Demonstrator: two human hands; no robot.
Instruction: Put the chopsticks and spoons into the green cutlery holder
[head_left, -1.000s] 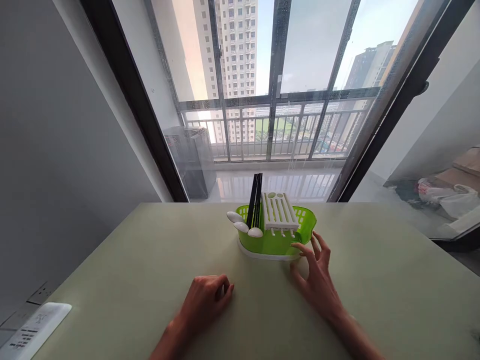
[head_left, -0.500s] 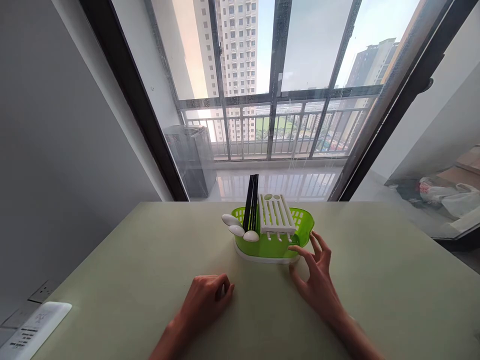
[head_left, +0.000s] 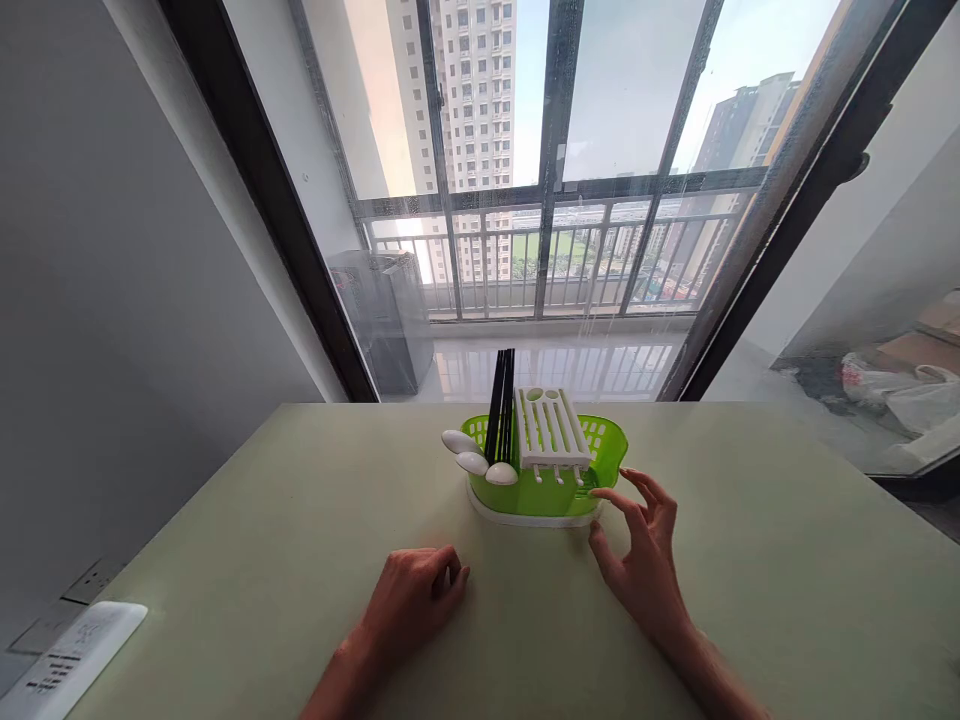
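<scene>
A green cutlery basket point(head_left: 540, 498) on a white base stands near the table's far edge. Black chopsticks point(head_left: 500, 410) lean upright in its left part, and several white spoons point(head_left: 472, 462) hang their bowls over the front left rim. Across its middle sits a white slotted rack point(head_left: 553, 425) with small hooks along the front. My right hand point(head_left: 642, 548) is beside the basket's right end, fingers spread and holding nothing; whether a fingertip touches the basket I cannot tell. My left hand point(head_left: 418, 595) rests on the table in front, fingers curled in, with nothing visible in it.
The pale green table point(head_left: 300, 540) stretches to both sides. A white power strip point(head_left: 82, 650) lies at the left edge by the wall. Behind the table are a glass door and a balcony with a dark grey cabinet-like box point(head_left: 386, 320).
My right hand has drawn back a little to the right, away from the basket. The basket and its contents have stayed nearly in place, and my left hand is still.
</scene>
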